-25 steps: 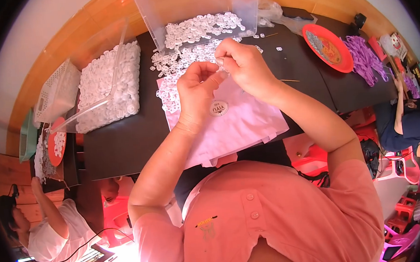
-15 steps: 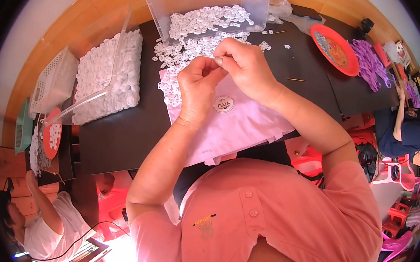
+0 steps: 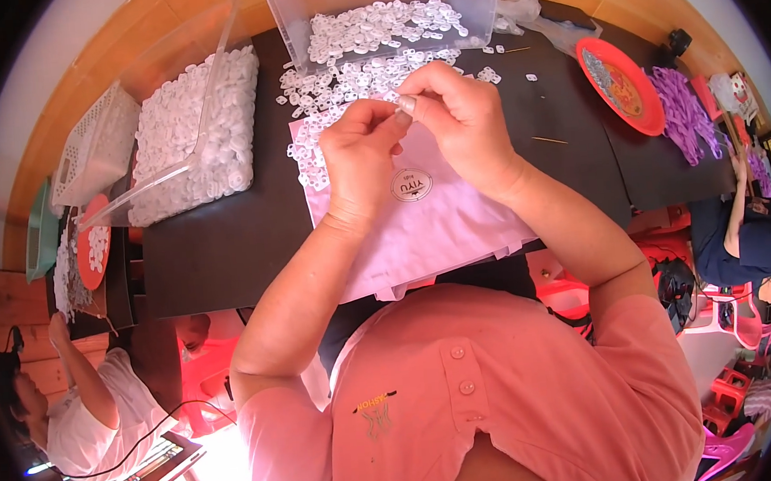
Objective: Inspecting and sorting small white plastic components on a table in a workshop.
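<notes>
My left hand (image 3: 357,157) and my right hand (image 3: 466,132) meet fingertip to fingertip above a pink fabric bag (image 3: 447,227) with a round printed badge. Both are closed in a pinch, thumbs against fingers. Whatever they pinch is too small and too hidden to name. Just beyond them, a loose heap of small flat white plastic pieces with holes (image 3: 330,88) covers the bag's far left corner and the dark table (image 3: 213,261). Behind it stands a clear plastic bin (image 3: 288,19) with more such pieces inside.
At the left, a clear box (image 3: 136,195) packed with white pieces stands beside a white basket (image 3: 85,159). Thin gold-coloured sticks (image 3: 550,140) lie at the right. Farther right are a red plate (image 3: 650,119) and purple strips (image 3: 685,117). Other people sit at both sides.
My hands stay pinched together in nearly the same place, with the fingers slightly shifted. The table and its things appear slightly shifted in the view.
</notes>
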Motion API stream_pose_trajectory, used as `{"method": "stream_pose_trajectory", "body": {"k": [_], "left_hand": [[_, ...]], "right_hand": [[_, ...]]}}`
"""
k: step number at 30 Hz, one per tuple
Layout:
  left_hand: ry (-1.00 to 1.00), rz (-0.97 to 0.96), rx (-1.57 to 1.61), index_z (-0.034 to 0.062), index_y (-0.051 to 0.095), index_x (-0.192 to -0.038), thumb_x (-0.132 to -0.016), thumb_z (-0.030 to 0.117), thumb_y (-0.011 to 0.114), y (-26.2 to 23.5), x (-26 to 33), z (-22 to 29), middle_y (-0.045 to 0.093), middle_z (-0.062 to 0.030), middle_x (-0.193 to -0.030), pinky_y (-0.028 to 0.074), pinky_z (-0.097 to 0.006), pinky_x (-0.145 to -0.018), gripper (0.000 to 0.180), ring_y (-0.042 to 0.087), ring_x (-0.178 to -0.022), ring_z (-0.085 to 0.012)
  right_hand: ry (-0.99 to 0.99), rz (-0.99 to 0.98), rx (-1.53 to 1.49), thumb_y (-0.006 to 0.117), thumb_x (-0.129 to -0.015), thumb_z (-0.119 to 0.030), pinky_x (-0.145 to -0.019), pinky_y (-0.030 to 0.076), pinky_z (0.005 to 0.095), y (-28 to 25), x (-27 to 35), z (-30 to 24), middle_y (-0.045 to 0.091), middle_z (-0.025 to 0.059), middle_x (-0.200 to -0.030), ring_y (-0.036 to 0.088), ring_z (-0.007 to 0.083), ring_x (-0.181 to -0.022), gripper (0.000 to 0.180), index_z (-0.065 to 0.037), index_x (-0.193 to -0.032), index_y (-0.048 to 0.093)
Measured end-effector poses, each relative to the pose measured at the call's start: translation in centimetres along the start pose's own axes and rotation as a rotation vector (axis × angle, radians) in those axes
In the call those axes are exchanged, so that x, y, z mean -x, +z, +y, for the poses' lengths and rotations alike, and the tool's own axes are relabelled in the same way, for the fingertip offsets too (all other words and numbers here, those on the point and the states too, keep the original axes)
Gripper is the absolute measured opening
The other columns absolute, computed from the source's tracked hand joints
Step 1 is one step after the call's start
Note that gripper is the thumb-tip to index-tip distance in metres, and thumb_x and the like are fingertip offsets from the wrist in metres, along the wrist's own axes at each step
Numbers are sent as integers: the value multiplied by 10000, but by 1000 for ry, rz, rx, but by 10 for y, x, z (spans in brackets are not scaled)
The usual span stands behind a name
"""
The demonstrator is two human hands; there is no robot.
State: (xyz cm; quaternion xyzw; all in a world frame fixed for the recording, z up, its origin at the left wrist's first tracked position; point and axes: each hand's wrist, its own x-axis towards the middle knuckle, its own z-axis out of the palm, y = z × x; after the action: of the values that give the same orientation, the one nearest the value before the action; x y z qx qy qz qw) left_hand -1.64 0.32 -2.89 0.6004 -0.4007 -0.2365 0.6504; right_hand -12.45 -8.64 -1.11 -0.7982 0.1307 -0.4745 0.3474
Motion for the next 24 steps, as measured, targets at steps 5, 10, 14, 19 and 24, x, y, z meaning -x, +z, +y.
{"method": "stream_pose_trajectory", "body": {"k": [5,10,14,19,24], "left_hand": [[-331,-83,547,-35,637,-939,-914,87,610,-8,-7,2,628,-91,-773,438,-270,-511,128,569,-602,-155],[-346,-94,647,-40,630,-942,-903,55,614,-10,-7,0,635,-96,-782,449,-273,-489,104,574,-593,-157],[-333,-98,621,-44,626,-959,-894,28,615,-12,-8,-2,645,-112,-790,469,-276,-494,98,598,-611,-163],[-324,-58,579,-51,619,-973,-884,16,619,-12,-7,3,653,-122,-799,475,-270,-483,112,610,-619,-164],[-285,-18,481,-58,612,-966,-863,-5,613,-10,-5,9,644,-118,-801,472,-265,-476,116,606,-618,-157]], "right_hand": [[48,23,-66,603,-827,27,-579,459,268,-5,1,6,607,64,-709,588,143,-625,53,-14,-854,583],[-13,-64,-36,568,-816,54,-593,468,293,-2,2,6,616,96,-750,615,200,-653,82,-10,-866,577],[-15,-71,-9,548,-810,69,-595,469,307,-2,2,10,618,107,-760,621,228,-663,100,-7,-868,577],[-42,-67,-10,535,-816,71,-594,474,326,-2,2,9,625,114,-773,626,243,-664,112,-3,-885,583],[-21,-77,-8,545,-821,61,-596,477,332,-3,2,11,626,118,-775,630,254,-668,101,-9,-884,582]]}}
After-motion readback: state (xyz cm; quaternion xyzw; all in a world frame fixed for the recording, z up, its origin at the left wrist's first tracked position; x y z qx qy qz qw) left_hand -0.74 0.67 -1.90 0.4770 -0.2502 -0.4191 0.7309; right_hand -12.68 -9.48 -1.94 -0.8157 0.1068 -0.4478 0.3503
